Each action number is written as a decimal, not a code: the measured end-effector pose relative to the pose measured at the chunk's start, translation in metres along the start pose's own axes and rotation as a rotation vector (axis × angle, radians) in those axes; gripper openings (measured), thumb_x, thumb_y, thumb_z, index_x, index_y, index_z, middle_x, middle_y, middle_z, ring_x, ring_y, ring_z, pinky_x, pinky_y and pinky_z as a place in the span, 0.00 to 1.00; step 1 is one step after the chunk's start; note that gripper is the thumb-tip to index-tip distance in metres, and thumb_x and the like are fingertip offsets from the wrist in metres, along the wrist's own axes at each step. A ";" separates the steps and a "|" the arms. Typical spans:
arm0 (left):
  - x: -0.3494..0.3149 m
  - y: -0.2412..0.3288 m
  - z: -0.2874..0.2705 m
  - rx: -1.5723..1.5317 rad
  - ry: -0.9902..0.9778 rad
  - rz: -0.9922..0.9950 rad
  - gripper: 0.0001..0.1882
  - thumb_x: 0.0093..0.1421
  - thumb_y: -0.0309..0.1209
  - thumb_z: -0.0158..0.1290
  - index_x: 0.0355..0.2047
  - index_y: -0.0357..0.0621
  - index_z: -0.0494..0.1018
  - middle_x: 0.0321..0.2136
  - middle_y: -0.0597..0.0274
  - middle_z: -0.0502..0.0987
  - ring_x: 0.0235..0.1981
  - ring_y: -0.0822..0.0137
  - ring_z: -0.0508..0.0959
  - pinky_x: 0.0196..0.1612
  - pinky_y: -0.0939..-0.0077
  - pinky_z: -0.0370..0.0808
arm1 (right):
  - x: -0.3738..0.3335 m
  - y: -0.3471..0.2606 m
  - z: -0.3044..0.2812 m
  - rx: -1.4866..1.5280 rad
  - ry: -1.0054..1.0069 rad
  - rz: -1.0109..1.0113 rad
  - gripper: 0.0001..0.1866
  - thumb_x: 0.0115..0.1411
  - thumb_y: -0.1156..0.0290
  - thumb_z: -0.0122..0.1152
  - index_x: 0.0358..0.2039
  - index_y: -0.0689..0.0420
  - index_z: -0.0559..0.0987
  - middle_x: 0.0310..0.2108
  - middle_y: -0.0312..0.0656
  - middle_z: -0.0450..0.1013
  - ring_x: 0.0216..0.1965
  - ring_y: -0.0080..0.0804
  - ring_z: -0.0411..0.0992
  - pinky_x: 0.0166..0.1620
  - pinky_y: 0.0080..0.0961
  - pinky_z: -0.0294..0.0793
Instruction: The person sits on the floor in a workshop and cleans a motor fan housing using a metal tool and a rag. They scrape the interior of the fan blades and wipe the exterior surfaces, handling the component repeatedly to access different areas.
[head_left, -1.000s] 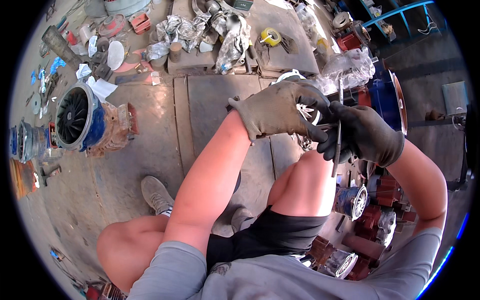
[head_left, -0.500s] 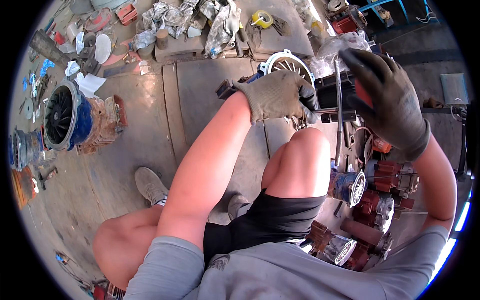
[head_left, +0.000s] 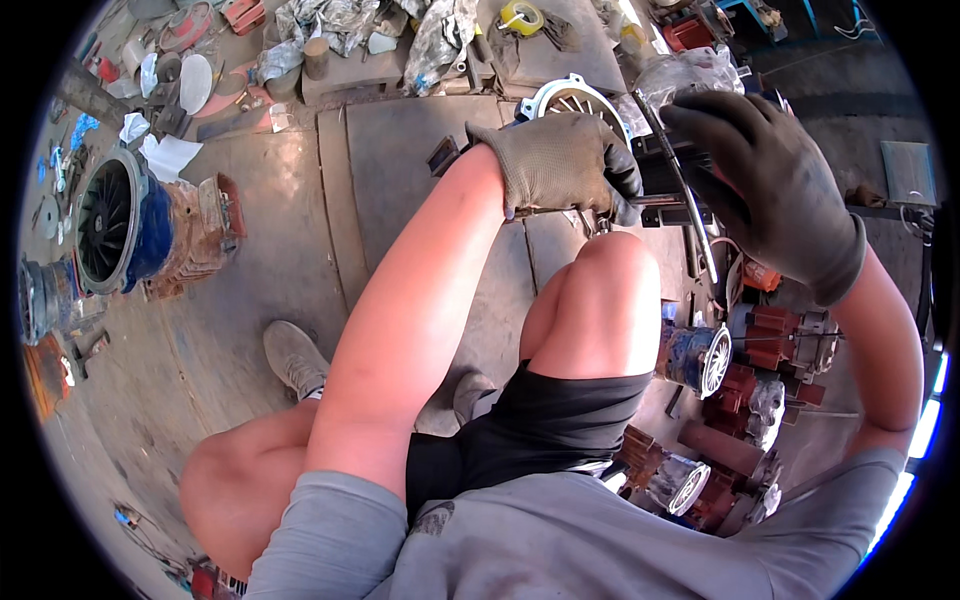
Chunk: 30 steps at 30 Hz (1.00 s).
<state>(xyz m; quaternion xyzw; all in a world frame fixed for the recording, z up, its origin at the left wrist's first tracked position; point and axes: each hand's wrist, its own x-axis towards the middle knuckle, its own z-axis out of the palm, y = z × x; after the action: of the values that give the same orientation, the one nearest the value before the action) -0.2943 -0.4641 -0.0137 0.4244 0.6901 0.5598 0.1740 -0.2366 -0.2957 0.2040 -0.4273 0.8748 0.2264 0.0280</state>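
My left hand (head_left: 570, 165), in a grey-and-black work glove, is closed round the shaft of a T-handle wrench (head_left: 686, 197). The wrench's long crossbar slants down to the right, between my two hands. On the right, my gloved right hand (head_left: 775, 185) is raised beside the crossbar, its fingers apart and slightly bent, with nothing seen in them. Behind my left hand stands an electric motor (head_left: 578, 86) with a pale end ring and radial fins. My glove hides much of it and the wrench's working end.
More motors stand on the floor: a blue one (head_left: 110, 225) at left, several blue and red ones (head_left: 700, 360) at lower right. Crumpled plastic sheeting (head_left: 440, 45), a yellow tape roll (head_left: 521, 17) and loose parts lie along the far side. My bare knee (head_left: 612, 265) is just below the wrench.
The wrench's crossbar has turned from nearly upright to a slant, its upper end swinging left and lower end right. My right hand hovers in much the same place; my left keeps its grip.
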 end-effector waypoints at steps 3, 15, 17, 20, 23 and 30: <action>-0.003 0.010 -0.004 0.044 0.049 -0.008 0.16 0.56 0.37 0.72 0.44 0.48 0.91 0.38 0.57 0.91 0.38 0.59 0.90 0.48 0.65 0.85 | -0.003 0.002 -0.002 -0.184 0.069 -0.300 0.17 0.63 0.63 0.76 0.53 0.45 0.88 0.59 0.40 0.80 0.62 0.45 0.78 0.60 0.46 0.81; 0.000 0.006 -0.002 -0.056 -0.030 -0.132 0.23 0.53 0.42 0.78 0.45 0.43 0.91 0.39 0.54 0.92 0.41 0.61 0.90 0.50 0.66 0.84 | 0.027 -0.018 0.000 0.956 -0.507 0.770 0.22 0.78 0.57 0.63 0.62 0.59 0.81 0.30 0.46 0.83 0.30 0.52 0.82 0.39 0.42 0.80; -0.003 0.008 -0.005 -0.075 -0.030 -0.130 0.24 0.53 0.44 0.79 0.46 0.44 0.91 0.39 0.54 0.92 0.41 0.60 0.90 0.51 0.65 0.84 | 0.009 -0.016 0.008 0.612 -0.252 0.529 0.25 0.78 0.57 0.64 0.67 0.59 0.80 0.35 0.49 0.84 0.36 0.48 0.84 0.45 0.45 0.82; -0.004 0.015 -0.007 -0.078 -0.032 -0.119 0.24 0.54 0.45 0.78 0.46 0.44 0.90 0.40 0.54 0.92 0.41 0.57 0.90 0.52 0.62 0.84 | 0.000 -0.004 0.005 -0.041 0.048 0.013 0.27 0.68 0.64 0.71 0.68 0.49 0.82 0.57 0.44 0.81 0.60 0.40 0.79 0.61 0.43 0.80; 0.000 0.007 -0.001 -0.081 -0.012 -0.104 0.25 0.54 0.46 0.78 0.46 0.43 0.90 0.40 0.54 0.92 0.41 0.56 0.89 0.52 0.62 0.84 | -0.001 0.003 0.011 -0.281 0.177 -0.302 0.26 0.59 0.65 0.73 0.60 0.43 0.87 0.62 0.35 0.77 0.71 0.39 0.71 0.67 0.43 0.80; -0.001 0.006 -0.007 -0.001 -0.019 -0.057 0.25 0.55 0.47 0.78 0.45 0.43 0.90 0.36 0.55 0.91 0.37 0.58 0.87 0.48 0.64 0.83 | 0.019 -0.004 -0.014 -0.240 -0.436 -0.043 0.18 0.59 0.52 0.75 0.46 0.47 0.91 0.46 0.36 0.83 0.56 0.40 0.82 0.60 0.40 0.81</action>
<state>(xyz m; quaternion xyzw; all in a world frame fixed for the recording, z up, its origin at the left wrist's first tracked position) -0.2967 -0.4692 -0.0057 0.4098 0.6999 0.5509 0.1967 -0.2434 -0.3179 0.2099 -0.3871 0.8056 0.4150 0.1701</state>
